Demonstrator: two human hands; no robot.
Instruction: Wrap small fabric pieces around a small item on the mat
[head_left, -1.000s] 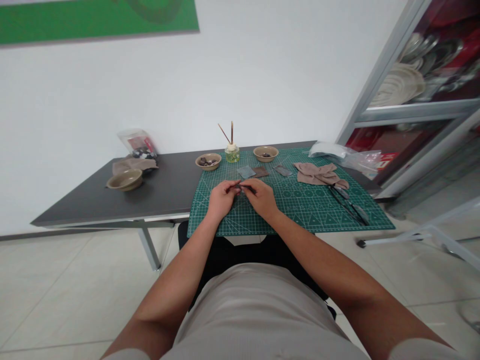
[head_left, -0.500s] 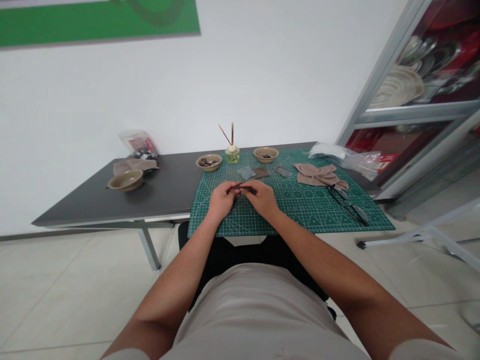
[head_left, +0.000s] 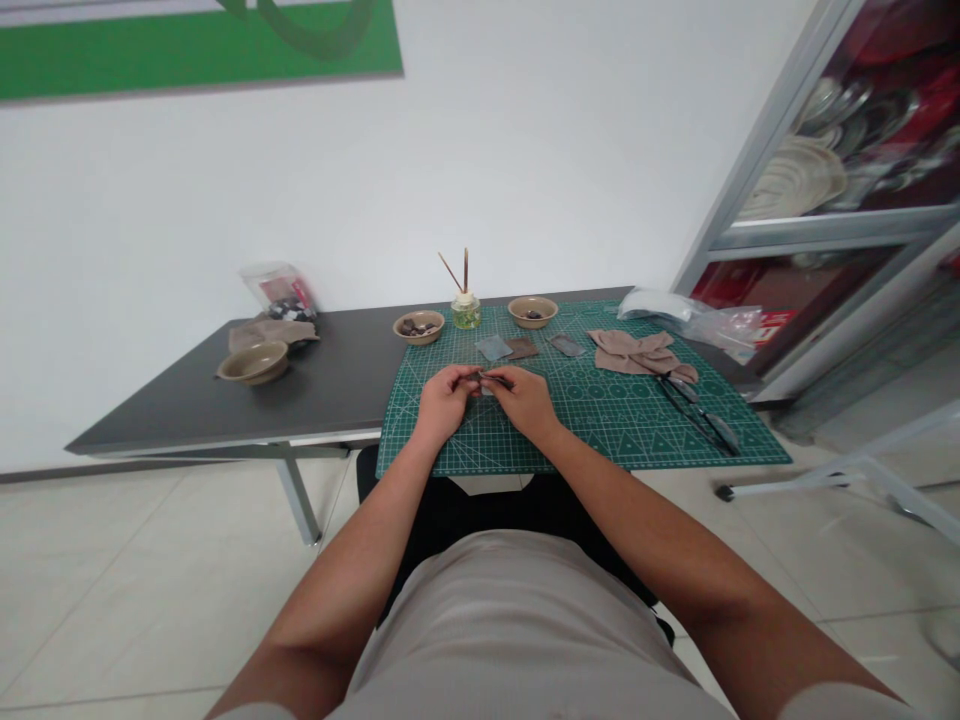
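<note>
We find the left hand [head_left: 444, 402] and the right hand [head_left: 528, 402] close together above the near part of a green cutting mat with white grid lines [head_left: 600, 405]. Fingers and thumbs of both are closed on a small, dark, slender piece [head_left: 480, 376], which lies between the fingertips. We cannot tell its material, nor whether it is one part or two.

Just beyond the hands we record a pale blue-grey flat square [head_left: 493, 347] touching a brown flat square [head_left: 523, 348], with a grey flat rectangle [head_left: 566, 345] to their right. Farther back stand a round tan bowl of dark pieces [head_left: 418, 338], a clear bottle of yellow-green liquid with brown sticks [head_left: 466, 315] and a second tan bowl [head_left: 532, 321], also holding dark contents.

At the right of the mat we note a crumpled light-brown cloth [head_left: 631, 352], dark-framed glasses [head_left: 718, 428] at its near edge and a clear plastic bag [head_left: 701, 315] behind. At left on the dark grey table [head_left: 330, 385] sit a third tan bowl [head_left: 255, 370], a brown cloth [head_left: 281, 330] and a clear plastic container [head_left: 274, 285].
</note>
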